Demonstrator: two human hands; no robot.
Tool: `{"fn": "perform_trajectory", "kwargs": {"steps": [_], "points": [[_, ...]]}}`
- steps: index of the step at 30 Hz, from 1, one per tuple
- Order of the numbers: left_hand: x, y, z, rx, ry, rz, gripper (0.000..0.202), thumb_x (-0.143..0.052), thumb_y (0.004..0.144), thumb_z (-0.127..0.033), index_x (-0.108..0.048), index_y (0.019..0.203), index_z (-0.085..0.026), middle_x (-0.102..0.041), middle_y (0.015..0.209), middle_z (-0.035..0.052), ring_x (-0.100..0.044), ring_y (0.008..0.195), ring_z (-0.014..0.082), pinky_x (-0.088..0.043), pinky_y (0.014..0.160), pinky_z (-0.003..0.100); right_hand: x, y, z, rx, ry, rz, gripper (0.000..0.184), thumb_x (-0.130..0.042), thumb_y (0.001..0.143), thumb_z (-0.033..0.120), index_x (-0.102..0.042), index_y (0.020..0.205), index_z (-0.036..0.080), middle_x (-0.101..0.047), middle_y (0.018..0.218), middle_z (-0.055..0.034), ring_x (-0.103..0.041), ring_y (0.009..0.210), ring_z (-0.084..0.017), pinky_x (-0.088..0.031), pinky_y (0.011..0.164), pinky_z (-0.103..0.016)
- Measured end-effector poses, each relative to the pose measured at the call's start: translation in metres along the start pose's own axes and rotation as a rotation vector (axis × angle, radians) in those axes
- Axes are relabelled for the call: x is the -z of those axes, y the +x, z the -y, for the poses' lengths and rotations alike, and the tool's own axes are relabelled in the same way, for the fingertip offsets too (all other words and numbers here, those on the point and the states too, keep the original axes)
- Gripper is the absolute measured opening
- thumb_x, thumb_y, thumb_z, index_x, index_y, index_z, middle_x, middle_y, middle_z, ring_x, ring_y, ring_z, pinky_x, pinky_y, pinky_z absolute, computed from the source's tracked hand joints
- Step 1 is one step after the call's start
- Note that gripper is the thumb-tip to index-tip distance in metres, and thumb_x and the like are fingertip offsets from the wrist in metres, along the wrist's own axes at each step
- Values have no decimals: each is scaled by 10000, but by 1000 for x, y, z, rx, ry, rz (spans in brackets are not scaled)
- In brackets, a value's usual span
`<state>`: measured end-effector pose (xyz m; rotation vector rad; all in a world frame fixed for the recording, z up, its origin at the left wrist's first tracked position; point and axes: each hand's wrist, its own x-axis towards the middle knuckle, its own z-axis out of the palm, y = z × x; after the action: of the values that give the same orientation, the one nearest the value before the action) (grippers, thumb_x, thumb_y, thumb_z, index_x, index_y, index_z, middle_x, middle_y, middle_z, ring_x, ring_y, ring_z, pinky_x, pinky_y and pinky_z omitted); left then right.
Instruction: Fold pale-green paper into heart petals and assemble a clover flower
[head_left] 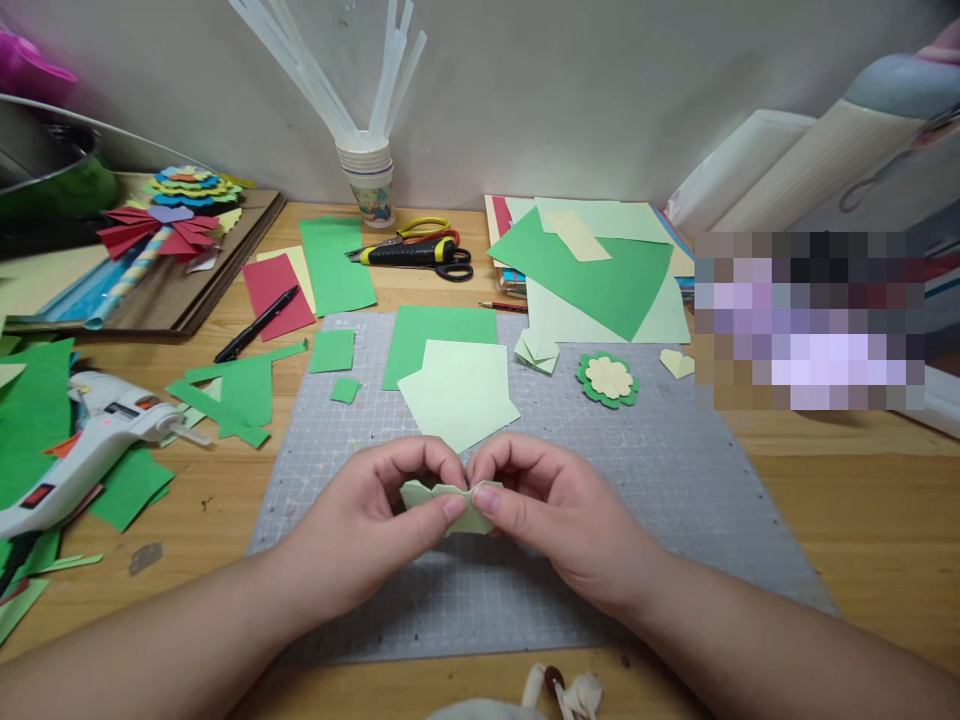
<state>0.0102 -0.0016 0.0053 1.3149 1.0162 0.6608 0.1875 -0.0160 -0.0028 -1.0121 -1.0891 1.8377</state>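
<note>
Between both hands is a pale green paper cutout [466, 515] with a scalloped edge, held above the grey cutting mat [600, 600]. My left hand [397, 510] pinches it between thumb and fingers. On its other side my right hand [544, 505] pinches it the same way, the two thumbs close together. Parts of the cutout are hidden behind the fingers. Just beyond the hands lie pale green sheets [461, 390] over a green sheet [409, 335]. A layered green and cream paper flower [609, 380] rests to the right, near a folded pale green piece [536, 350].
A white glue gun [97, 440] lies at left among green scraps [240, 395]. Behind are a black pen [256, 324], a utility knife [409, 252], scissors [454, 262] and a paper cup [371, 195] holding straws. More coloured paper [592, 270] is stacked at the back right.
</note>
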Motion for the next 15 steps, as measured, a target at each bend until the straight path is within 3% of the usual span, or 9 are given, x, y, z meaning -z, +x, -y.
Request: {"fn": "perform_trajectory", "kwargs": {"steps": [9, 15], "points": [[3, 2, 2, -152, 100, 4, 94, -634, 795, -244, -615, 711, -209, -575, 785, 12, -536, 763, 170, -412, 697, 270, -1, 1, 0, 9, 41, 18, 306, -753, 725, 418, -562, 725, 179, -533, 716, 26, -450, 642, -98, -379, 610, -235], [3, 2, -1, -165, 123, 67, 87, -609, 820, -227, -609, 734, -215, -584, 807, 12, -535, 768, 169, -409, 719, 281, 0, 2, -1, 39, -40, 21, 326, -731, 735, 457, -553, 709, 185, -532, 719, 14, -450, 668, -118, -377, 615, -252]]}}
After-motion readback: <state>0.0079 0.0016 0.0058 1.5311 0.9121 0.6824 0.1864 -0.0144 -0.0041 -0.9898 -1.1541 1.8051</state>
